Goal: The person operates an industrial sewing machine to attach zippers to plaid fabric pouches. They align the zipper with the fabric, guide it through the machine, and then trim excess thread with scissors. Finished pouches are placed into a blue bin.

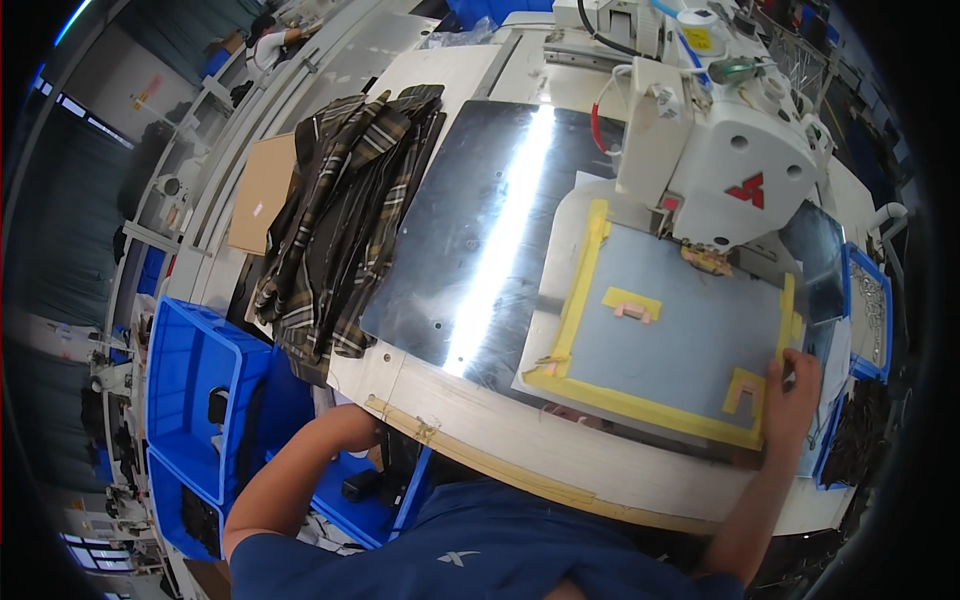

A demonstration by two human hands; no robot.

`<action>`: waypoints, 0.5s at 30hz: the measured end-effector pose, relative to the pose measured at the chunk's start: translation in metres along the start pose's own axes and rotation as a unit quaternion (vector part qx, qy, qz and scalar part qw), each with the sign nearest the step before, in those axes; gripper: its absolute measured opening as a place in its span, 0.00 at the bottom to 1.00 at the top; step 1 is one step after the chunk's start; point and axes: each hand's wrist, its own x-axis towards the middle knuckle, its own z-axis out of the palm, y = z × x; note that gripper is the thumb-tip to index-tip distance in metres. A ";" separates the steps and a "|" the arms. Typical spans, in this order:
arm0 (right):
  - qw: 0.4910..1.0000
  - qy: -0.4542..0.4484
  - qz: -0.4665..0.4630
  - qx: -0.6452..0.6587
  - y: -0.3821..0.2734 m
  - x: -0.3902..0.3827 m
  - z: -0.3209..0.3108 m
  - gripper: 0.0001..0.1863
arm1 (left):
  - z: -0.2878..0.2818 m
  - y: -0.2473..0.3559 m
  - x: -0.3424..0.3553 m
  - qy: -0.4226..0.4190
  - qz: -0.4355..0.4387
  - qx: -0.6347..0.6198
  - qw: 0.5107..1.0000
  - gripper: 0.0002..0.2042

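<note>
- right hand point(790, 395) rests on near right corner of the grey template point(670, 335), fingers bent, pressing its yellow-taped edge; flat contact, not wrapped around anything
- left hand: hidden below the worktop point(480, 440) edge, only the bent left arm point(290, 480) shows; cannot tell if it grips or is loose
- grey template lies flat on the worktop under the white sewing machine point(730, 150), yellow tape along left, near and right edges
- small yellow and pink tab point(632, 305) sits near the template middle; another yellow bracket shape point(742, 388) just beside the right hand
- shiny metal plate point(480, 240) under and left of the template, strong glare stripe across it
- pile of dark plaid shirts point(340, 220) on the worktop's left part, well apart from the hand
- brown cardboard sheet point(262, 190) left of the pile
- blue bins point(195, 380) below the worktop on the left
- blue tray point(868, 310) of small metal parts at far right
</note>
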 end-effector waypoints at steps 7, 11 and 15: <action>1.000 -0.001 0.016 -0.016 -0.009 -0.001 0.000 0.15 | -0.162 0.015 -0.053 0.295 -0.018 -0.172 0.940 0.12; 1.000 0.000 0.012 -0.001 -0.004 -0.001 0.004 0.15 | -0.207 -0.064 -0.016 0.580 -0.156 -0.039 0.799 0.18; 1.000 -0.003 0.001 0.000 -0.005 0.000 0.008 0.15 | -0.212 -0.125 0.011 0.543 -0.194 -0.061 0.815 0.18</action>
